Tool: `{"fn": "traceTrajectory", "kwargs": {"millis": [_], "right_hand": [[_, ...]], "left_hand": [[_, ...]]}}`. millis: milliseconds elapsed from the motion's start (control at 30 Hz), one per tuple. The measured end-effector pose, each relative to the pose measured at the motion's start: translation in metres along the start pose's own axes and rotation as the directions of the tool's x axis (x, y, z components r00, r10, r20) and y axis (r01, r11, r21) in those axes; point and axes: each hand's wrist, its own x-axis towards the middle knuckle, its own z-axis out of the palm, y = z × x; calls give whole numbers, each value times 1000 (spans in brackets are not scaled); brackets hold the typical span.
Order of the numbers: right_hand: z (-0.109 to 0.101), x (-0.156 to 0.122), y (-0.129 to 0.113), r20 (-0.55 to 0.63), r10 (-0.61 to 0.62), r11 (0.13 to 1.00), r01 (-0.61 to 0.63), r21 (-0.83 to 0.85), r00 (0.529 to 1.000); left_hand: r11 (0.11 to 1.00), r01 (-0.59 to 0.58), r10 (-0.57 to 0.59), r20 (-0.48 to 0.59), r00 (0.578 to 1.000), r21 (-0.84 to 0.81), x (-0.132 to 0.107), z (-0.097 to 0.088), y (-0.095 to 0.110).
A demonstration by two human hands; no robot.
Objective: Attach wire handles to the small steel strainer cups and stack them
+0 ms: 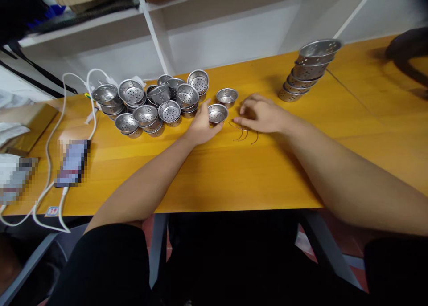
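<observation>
My left hand (202,127) holds a small perforated metal cup (218,112) upright on the table, thumb along its front and fingers at its left side. Another perforated cup (227,95) stands just behind it. To the right, my right hand (264,114) hovers low over the table with bent fingers, the thumb apart from them. I see nothing between its fingers. Several thin curved wires (246,134) lie on the wood beneath and in front of that thumb.
Many similar cups (146,115) crowd the left, some stacked. A tall leaning stack of cups (307,72) stands at the back right. White cables (48,150) and a phone (72,162) lie on the left of the wooden table (214,177). White shelving (230,25) rises behind.
</observation>
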Motion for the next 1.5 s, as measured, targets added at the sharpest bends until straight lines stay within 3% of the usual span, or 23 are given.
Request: {"fn": "traceTrajectory", "kwargs": {"millis": [133, 333, 500, 633, 767, 1200, 1500], "right_hand": [[14, 5, -5, -186, -1, 1000, 1, 4, 983], [15, 11, -6, -219, -10, 999, 18, 33, 976], [3, 8, -39, -262, -50, 993, 77, 90, 964], [6, 5, -66, -242, -96, 986, 126, 109, 966], [8, 3, -75, -170, -112, 979, 138, 151, 979], [6, 7, -76, -45, -188, 978, 191, 80, 981], [-6, 3, -67, -85, -276, 960, 279, 34, 957]], "left_hand": [[1000, -13, 14, -38, 999, 10, 1, 1, -1], [1000, -23, 23, -2, 1000, 19, 0, -2, 0], [997, -69, 67, -54, 996, -39, 3, 1, -4], [980, -173, 165, -92, 982, -93, 4, 2, 0], [976, -178, 161, -137, 977, -126, 5, 0, 6], [944, -328, 331, -112, 937, 43, -3, -12, 19], [956, -276, 291, -172, 941, 103, 1, -5, 14]]}}
